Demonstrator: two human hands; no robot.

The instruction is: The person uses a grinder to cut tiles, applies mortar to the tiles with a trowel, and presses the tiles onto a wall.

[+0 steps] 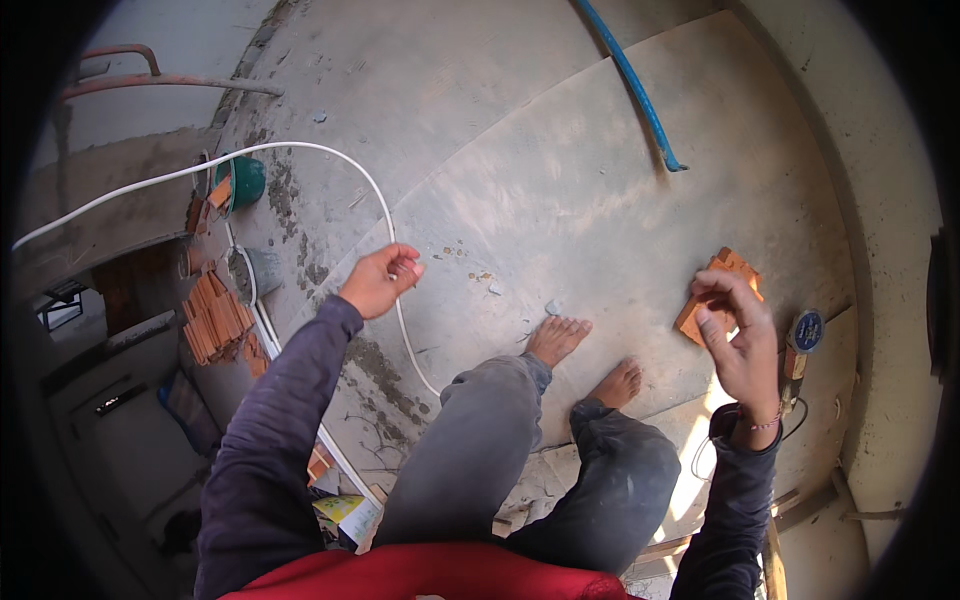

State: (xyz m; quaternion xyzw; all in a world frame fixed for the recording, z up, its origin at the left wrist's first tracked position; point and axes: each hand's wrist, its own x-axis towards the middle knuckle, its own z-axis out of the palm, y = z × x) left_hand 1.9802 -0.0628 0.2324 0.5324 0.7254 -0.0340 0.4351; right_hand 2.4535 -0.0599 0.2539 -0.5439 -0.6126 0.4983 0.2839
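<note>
My left hand (378,282) is raised out in front on the left, its fingers curled in. A thin white hose (333,152) runs past its fingertips; whether they grip it, I cannot tell. Off to the right, my right hand (742,350) is held up with bent fingers and the thumb apart, and nothing shows between them. Below and behind it an orange brick (690,321) lies on the floor, partly covered by the fingers. Just right of that hand is a power tool with a round blue disc (806,331), its dark cord trailing near my wrist.
A blue pipe (632,80) lies across the far floor. On the left stand a green bucket (246,183) and a grey bucket (262,270), beside stacked orange bricks (213,320). My bare feet (560,340) are on the dusty concrete floor (480,200). A wall (895,180) curves along the right.
</note>
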